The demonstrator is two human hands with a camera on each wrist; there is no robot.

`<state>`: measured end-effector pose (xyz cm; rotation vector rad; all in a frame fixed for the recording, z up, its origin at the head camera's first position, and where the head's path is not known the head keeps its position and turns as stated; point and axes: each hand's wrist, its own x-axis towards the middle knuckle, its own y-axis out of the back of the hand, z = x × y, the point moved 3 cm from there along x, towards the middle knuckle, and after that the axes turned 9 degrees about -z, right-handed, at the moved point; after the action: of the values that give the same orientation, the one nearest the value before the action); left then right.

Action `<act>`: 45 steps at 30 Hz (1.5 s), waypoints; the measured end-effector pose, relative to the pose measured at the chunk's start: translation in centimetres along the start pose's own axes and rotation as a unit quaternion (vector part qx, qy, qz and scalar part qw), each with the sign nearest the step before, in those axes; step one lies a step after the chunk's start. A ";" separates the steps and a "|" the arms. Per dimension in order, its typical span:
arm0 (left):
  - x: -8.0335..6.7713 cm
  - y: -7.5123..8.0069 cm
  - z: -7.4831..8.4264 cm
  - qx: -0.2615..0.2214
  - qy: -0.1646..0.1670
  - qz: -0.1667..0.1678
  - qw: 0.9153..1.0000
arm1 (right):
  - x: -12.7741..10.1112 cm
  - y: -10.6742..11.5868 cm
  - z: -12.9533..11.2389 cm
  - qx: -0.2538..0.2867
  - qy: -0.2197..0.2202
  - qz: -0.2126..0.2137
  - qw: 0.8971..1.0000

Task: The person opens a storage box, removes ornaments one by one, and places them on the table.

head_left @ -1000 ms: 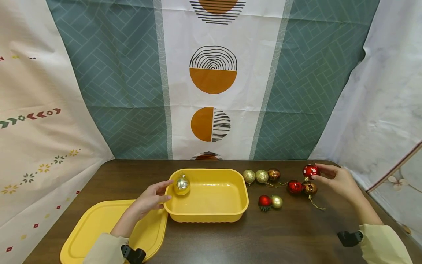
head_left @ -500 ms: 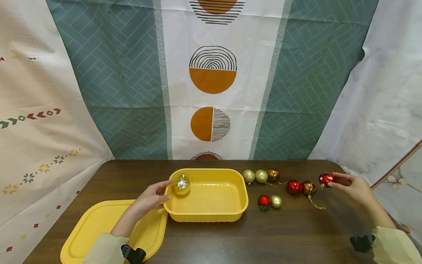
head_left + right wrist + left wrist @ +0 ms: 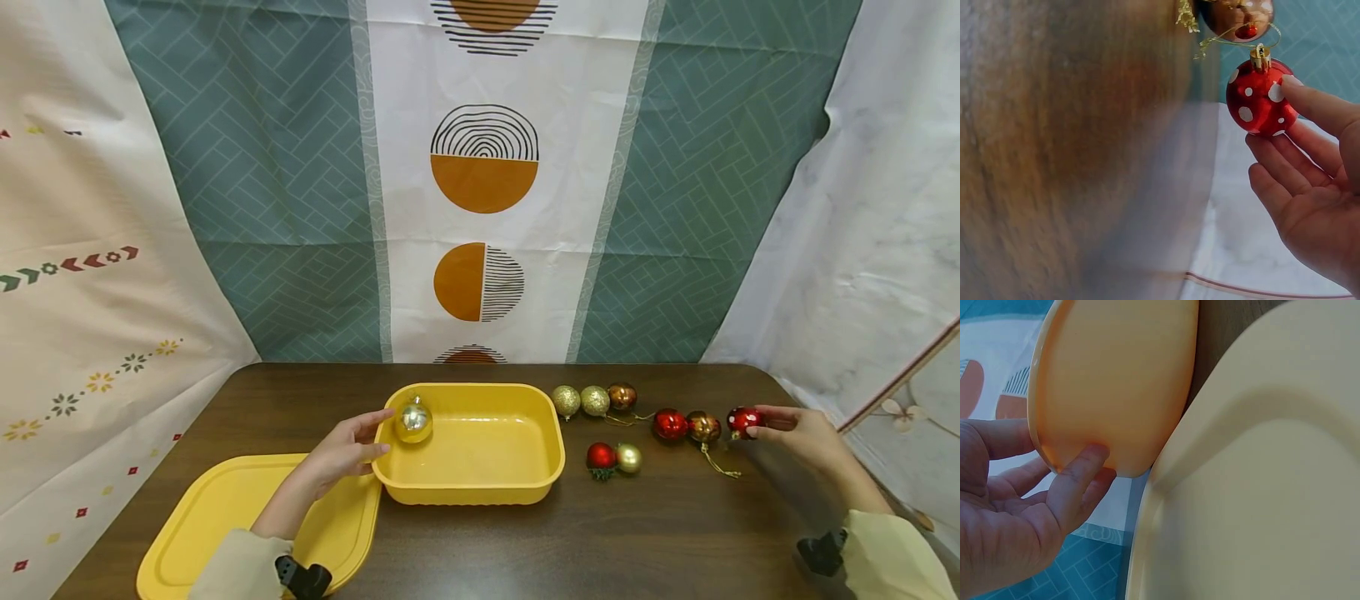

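My right hand [image 3: 756,425] pinches a red ball with white dots [image 3: 742,419] at the right end of a row of ornaments, low over the dark table [image 3: 525,542]. In the right wrist view the thumb lies on the red dotted ball [image 3: 1259,97] and the fingers [image 3: 1272,169] are under it. My left hand [image 3: 378,433] rests against the left end of a yellow tub [image 3: 480,487], thumb on the tub's [image 3: 1116,375] outer wall. A silver ball [image 3: 414,419] lies inside the tub's back left corner.
A yellow lid [image 3: 210,517] lies flat at the front left, under my left forearm. Right of the tub lie two gold balls [image 3: 581,401], a brown one [image 3: 622,397], a red one [image 3: 670,424], a brown one [image 3: 703,427], and a red and gold pair [image 3: 615,457]. Patterned cloth hangs behind.
My right hand has carried the red dotted ball rightward and down, from above the row to its right end near the table. The left hand and tub have stayed still.
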<state>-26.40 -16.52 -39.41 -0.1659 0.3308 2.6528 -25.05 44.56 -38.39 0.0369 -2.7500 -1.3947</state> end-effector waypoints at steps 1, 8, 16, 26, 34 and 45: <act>0.0 0.0 0.0 0.001 0.000 0.000 1.000 | 0.1 -0.1 0.1 0.002 0.001 -0.004 1.000; 0.1 0.0 -0.1 0.004 0.001 0.002 1.000 | 0.4 -0.6 0.7 0.005 -0.017 -0.025 1.000; 0.0 0.0 -0.1 0.005 0.003 0.000 1.000 | 0.5 -0.7 0.7 -0.017 -0.015 -0.022 0.999; 0.0 0.0 -0.1 0.006 0.002 -0.001 1.000 | 0.7 -1.1 0.5 -0.016 -0.013 -0.021 1.000; 0.0 0.0 -0.1 0.006 0.003 0.004 1.000 | 0.7 -1.2 0.4 -0.016 -0.015 -0.020 1.000; 0.0 0.0 -0.2 0.008 0.002 -0.001 1.000 | 0.8 -1.1 0.5 -0.029 -0.020 -0.016 0.999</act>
<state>-26.43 -16.57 -39.58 -0.1657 0.3540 2.6466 -25.90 44.30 -39.52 0.0510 -2.7518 -1.4991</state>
